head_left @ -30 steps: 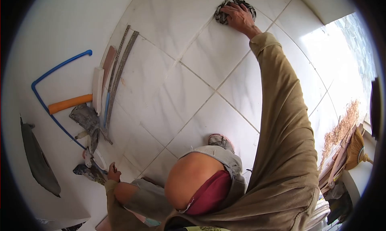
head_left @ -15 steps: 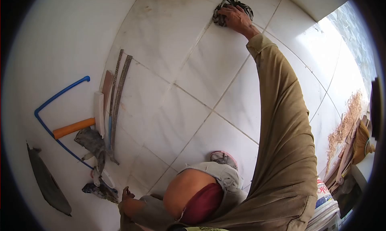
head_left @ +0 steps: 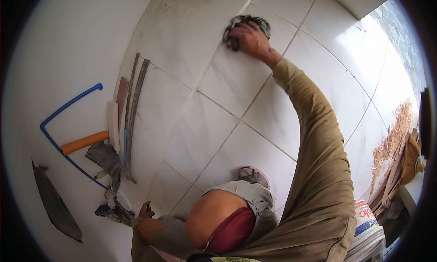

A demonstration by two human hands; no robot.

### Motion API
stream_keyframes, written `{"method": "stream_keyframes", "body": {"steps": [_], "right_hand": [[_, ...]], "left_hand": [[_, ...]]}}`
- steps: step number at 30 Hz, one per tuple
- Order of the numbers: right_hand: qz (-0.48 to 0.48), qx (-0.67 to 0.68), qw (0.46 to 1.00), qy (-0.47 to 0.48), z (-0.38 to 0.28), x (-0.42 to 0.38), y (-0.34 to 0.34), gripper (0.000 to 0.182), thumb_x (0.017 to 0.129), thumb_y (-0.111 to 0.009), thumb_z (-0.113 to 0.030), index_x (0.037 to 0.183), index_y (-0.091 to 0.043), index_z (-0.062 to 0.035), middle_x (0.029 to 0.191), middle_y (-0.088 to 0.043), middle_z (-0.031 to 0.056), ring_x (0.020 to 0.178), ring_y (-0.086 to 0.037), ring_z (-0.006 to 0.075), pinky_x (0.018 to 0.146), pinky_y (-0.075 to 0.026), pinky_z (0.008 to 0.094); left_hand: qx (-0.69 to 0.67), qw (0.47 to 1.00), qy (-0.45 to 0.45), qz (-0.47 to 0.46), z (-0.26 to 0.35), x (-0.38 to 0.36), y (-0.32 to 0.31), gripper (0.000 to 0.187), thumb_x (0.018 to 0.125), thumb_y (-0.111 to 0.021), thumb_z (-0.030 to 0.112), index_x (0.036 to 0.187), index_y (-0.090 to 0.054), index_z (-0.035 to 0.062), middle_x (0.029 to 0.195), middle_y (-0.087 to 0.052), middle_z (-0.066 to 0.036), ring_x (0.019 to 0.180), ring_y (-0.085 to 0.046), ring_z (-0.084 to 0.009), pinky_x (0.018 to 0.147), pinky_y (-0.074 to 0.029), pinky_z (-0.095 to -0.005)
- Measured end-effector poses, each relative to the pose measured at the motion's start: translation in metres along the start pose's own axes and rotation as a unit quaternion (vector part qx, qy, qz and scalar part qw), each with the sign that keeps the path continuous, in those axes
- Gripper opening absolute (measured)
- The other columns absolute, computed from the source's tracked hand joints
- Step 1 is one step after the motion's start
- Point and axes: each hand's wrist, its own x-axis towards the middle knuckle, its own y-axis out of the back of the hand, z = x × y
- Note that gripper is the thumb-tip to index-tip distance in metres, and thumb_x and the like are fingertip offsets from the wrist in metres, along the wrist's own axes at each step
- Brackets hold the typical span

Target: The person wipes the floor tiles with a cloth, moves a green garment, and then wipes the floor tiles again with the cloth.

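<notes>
My right hand (head_left: 253,39) presses a dark, light-patterned cloth (head_left: 233,34) onto the white tiled floor (head_left: 236,89) at the top of the view, with the arm stretched far out. The fingers lie bent over the cloth. At the lower left my left hand (head_left: 146,210) is by my bent knee (head_left: 211,216), close to a grey rag on the floor. Only part of it shows, small and dark, and its finger pose is unclear.
On the left lie a blue-framed saw (head_left: 68,107) with an orange handle (head_left: 85,142), wood strips (head_left: 114,125), metal bars (head_left: 136,102) and a dark blade-like piece (head_left: 54,200). On the right are wood shavings (head_left: 391,134), a broom (head_left: 411,159) and a bucket (head_left: 366,223).
My right hand and the cloth have moved left and nearer to me across the tiles. The left hand has shifted slightly upward in view.
</notes>
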Motion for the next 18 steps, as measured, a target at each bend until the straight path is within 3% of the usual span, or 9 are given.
{"method": "stream_keyframes", "body": {"steps": [4, 8, 10, 11, 14, 16, 18], "right_hand": [[0.049, -0.041, 0.985, -0.158, 0.075, 0.048, 0.016, 0.039, 0.087, -0.056, -0.01, 0.124, -0.066, -0.0156, 0.129, -0.067, 0.0007, 0.134, -0.051, 0.0213, 0.116, -0.031, 0.0535], [0.1, -0.018, 0.966, -0.236, 0.033, 0.049, -0.003, 0.035, 0.085, -0.054, -0.008, 0.117, -0.069, -0.0114, 0.12, -0.07, 0.006, 0.129, -0.054, 0.0271, 0.115, -0.03, 0.0572], [0.111, 0.012, 0.977, -0.181, -0.007, 0.024, -0.019, 0.035, 0.083, -0.055, -0.005, 0.114, -0.068, -0.0108, 0.12, -0.069, 0.0063, 0.13, -0.053, 0.032, 0.114, -0.03, 0.0586], [0.092, 0.024, 0.984, -0.148, -0.028, 0.011, -0.02, 0.035, 0.081, -0.057, -0.002, 0.113, -0.069, -0.0135, 0.12, -0.069, 0.0048, 0.131, -0.052, 0.0278, 0.116, -0.029, 0.0538], [-0.028, 0.065, 0.998, -0.001, -0.071, -0.021, -0.01, 0.039, 0.081, -0.058, -0.002, 0.116, -0.067, -0.0148, 0.123, -0.068, 0.0011, 0.133, -0.052, 0.025, 0.117, -0.032, 0.052], [-0.069, 0.097, 0.992, 0.031, -0.063, -0.016, 0.003, 0.038, 0.08, -0.061, -0.004, 0.115, -0.068, -0.0154, 0.124, -0.068, 0.0005, 0.131, -0.053, 0.0231, 0.116, -0.035, 0.0482], [-0.045, 0.068, 0.997, 0.002, -0.029, 0.0, 0.007, 0.036, 0.08, -0.063, -0.007, 0.114, -0.069, -0.0158, 0.12, -0.069, 0.0008, 0.129, -0.055, 0.0225, 0.114, -0.037, 0.0452]], "left_hand": [[-0.017, 1.0, 0.011, 0.005, -0.016, -0.016, -0.004, 0.088, 0.067, -0.068, -0.007, 0.149, -0.044, 0.0147, 0.12, -0.054, -0.013, 0.079, -0.055, -0.0151, 0.063, -0.049, -0.0314], [-0.027, 0.999, 0.023, 0.017, -0.039, -0.013, -0.019, 0.086, 0.068, -0.067, -0.009, 0.148, -0.046, 0.0167, 0.113, -0.054, -0.012, 0.065, -0.051, -0.0123, 0.056, -0.045, -0.031], [-0.031, 0.999, 0.026, 0.016, -0.021, -0.012, -0.03, 0.084, 0.069, -0.067, -0.008, 0.147, -0.047, 0.0158, 0.108, -0.055, -0.01, 0.059, -0.048, -0.0113, 0.054, -0.044, -0.0308], [-0.04, 0.999, 0.027, 0.01, -0.011, -0.007, -0.029, 0.084, 0.069, -0.067, -0.008, 0.147, -0.047, 0.0158, 0.106, -0.054, -0.009, 0.059, -0.049, -0.0113, 0.054, -0.045, -0.0309], [-0.047, 0.999, -0.003, 0.002, 0.016, 0.032, -0.021, 0.086, 0.068, -0.068, -0.011, 0.147, -0.05, 0.0172, 0.106, -0.054, -0.006, 0.06, -0.051, -0.0121, 0.052, -0.044, -0.0309], [0.004, 0.999, -0.037, -0.004, 0.034, 0.044, -0.018, 0.084, 0.069, -0.068, -0.009, 0.147, -0.049, 0.0171, 0.106, -0.054, -0.006, 0.061, -0.051, -0.0118, 0.052, -0.043, -0.0306], [-0.015, 0.997, -0.067, -0.036, 0.051, 0.035, -0.013, 0.084, 0.07, -0.067, -0.008, 0.148, -0.047, 0.0165, 0.102, -0.052, -0.006, 0.058, -0.048, -0.0118, 0.052, -0.043, -0.0301]]}}
